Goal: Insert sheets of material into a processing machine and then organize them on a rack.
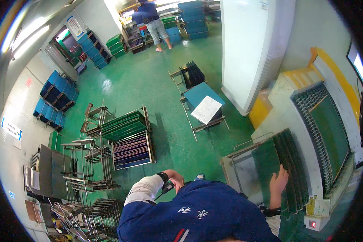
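My right hand [278, 182] is at the upright dark green panels [296, 169] on the right, its fingers apart and near the edge of one panel. Whether it touches that panel I cannot tell. The panels stand in a row in a metal rack [231, 171], with a paler, see-through sheet [248, 175] at its left end. My left hand [176, 178] is bent in close to my blue shirt [197, 201], and its fingers are mostly hidden. A small black device [167, 187] is beside that wrist; how it is held or fastened does not show.
A machine with a toothed conveyor [310, 117] carries a green panel [330, 129] at right. Racks of green boards [125, 125] and bare metal frames [86, 161] stand left. Ahead, paper [207, 109] lies on a blue-topped rack [203, 93]. Another person [153, 24] stands far off.
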`<action>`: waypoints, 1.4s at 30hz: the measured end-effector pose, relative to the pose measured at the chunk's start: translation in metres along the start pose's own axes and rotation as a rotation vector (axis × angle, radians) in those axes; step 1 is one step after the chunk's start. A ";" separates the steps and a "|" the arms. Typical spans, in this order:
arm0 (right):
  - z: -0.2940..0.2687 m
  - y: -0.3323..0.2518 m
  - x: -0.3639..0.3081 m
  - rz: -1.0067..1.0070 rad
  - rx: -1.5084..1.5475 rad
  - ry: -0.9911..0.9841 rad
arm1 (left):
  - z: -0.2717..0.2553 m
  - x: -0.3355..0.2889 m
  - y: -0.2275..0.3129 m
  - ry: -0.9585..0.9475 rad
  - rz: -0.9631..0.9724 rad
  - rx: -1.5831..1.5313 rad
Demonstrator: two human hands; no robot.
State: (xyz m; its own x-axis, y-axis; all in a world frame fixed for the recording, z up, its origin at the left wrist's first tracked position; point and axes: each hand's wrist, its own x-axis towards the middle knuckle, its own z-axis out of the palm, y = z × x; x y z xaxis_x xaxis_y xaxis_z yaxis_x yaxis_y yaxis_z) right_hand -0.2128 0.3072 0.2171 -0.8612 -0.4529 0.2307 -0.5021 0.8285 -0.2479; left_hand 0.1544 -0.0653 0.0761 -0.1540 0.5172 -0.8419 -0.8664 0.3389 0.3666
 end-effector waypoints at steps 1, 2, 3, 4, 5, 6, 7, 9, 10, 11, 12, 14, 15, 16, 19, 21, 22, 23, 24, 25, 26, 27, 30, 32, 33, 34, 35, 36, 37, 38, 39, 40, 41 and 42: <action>0.005 0.006 0.000 0.034 0.050 -0.044 | -0.001 0.001 -0.001 0.008 -0.012 0.015; 0.013 0.013 0.001 0.037 0.049 -0.044 | 0.001 -0.004 0.000 0.007 -0.013 0.017; 0.022 0.022 0.002 0.050 0.122 -0.017 | 0.005 -0.012 0.005 0.026 -0.009 0.031; 0.025 0.026 0.005 0.061 0.198 0.011 | 0.007 -0.018 0.006 0.047 -0.006 0.043; 0.027 0.029 0.008 0.061 0.199 0.011 | 0.006 -0.018 0.002 0.048 -0.007 0.043; 0.025 0.030 0.013 0.136 0.133 -0.080 | 0.004 -0.014 -0.003 0.037 -0.001 0.040; 0.025 0.033 0.016 0.211 0.066 -0.171 | 0.002 -0.011 -0.007 0.026 0.005 0.037; 0.044 0.058 0.013 0.173 -0.050 -0.147 | -0.001 -0.003 -0.014 0.013 -0.007 0.049; 0.046 0.058 0.013 0.130 -0.161 -0.126 | -0.004 0.002 -0.019 0.004 -0.020 0.056; 0.046 0.058 0.012 0.131 -0.162 -0.125 | -0.009 0.013 -0.031 0.004 -0.020 0.057; 0.036 0.046 0.015 0.163 -0.166 -0.157 | -0.016 0.027 -0.049 -0.010 -0.026 -0.009; 0.028 0.038 0.017 0.204 -0.175 -0.186 | -0.021 0.032 -0.056 -0.030 -0.033 -0.066; 0.027 0.036 0.017 0.215 -0.175 -0.155 | -0.018 0.029 -0.054 -0.018 -0.028 -0.050; 0.026 0.034 0.017 0.225 -0.175 -0.125 | -0.015 0.024 -0.052 -0.005 -0.022 -0.034; 0.017 0.025 0.021 0.289 -0.182 -0.167 | -0.008 0.013 -0.046 0.033 -0.008 0.011; 0.019 0.027 0.022 0.295 -0.190 -0.160 | -0.011 0.017 -0.050 0.033 -0.027 -0.012; 0.020 0.028 0.022 0.299 -0.199 -0.152 | -0.012 0.018 -0.051 0.033 -0.045 -0.035; 0.019 0.028 0.022 0.301 -0.199 -0.152 | -0.012 0.018 -0.049 0.032 -0.046 -0.033; 0.018 0.026 0.023 0.314 -0.210 -0.157 | -0.012 0.018 -0.047 0.008 -0.050 -0.044; 0.017 0.025 0.024 0.327 -0.220 -0.161 | -0.012 0.018 -0.045 -0.016 -0.055 -0.055; 0.016 0.024 0.024 0.327 -0.221 -0.161 | -0.013 0.022 -0.050 -0.017 -0.055 -0.055; 0.016 0.022 0.023 0.323 -0.225 -0.171 | -0.013 0.026 -0.056 0.012 0.006 -0.037; 0.018 0.022 0.023 0.320 -0.227 -0.195 | -0.015 0.033 -0.063 0.048 0.073 -0.007; 0.019 0.024 0.023 0.324 -0.225 -0.209 | -0.016 0.033 -0.062 0.060 0.084 0.019; 0.020 0.025 0.022 0.320 -0.226 -0.193 | -0.016 0.032 -0.061 0.067 0.088 0.031; 0.021 0.026 0.022 0.315 -0.226 -0.177 | -0.016 0.031 -0.060 0.074 0.093 0.042; 0.023 0.028 0.022 0.316 -0.226 -0.178 | -0.016 0.030 -0.059 0.081 0.098 0.054; 0.025 0.030 0.022 0.300 -0.226 -0.145 | -0.017 0.028 -0.057 0.087 0.102 0.068; 0.026 0.031 0.022 0.284 -0.226 -0.112 | -0.018 0.026 -0.056 0.093 0.106 0.081; 0.025 0.032 0.022 0.286 -0.226 -0.113 | -0.018 0.024 -0.054 0.099 0.110 0.095; 0.024 0.032 0.024 0.293 -0.226 -0.117 | -0.018 0.021 -0.051 0.107 0.114 0.107; 0.023 0.031 0.026 0.301 -0.227 -0.121 | -0.018 0.017 -0.047 0.114 0.119 0.119; 0.024 0.032 0.026 0.302 -0.226 -0.121 | -0.017 0.012 -0.040 0.114 0.118 0.120; 0.025 0.034 0.026 0.318 -0.231 -0.118 | -0.012 -0.001 -0.025 0.020 0.070 0.059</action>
State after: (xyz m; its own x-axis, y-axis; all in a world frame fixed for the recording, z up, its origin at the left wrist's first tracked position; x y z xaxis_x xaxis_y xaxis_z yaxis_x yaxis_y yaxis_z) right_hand -0.2546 0.3152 0.1911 -0.9805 -0.1859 0.0641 -0.1901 0.9794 -0.0684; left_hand 0.1708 -0.0833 0.0630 -0.2234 0.5253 -0.8211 -0.8238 0.3485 0.4471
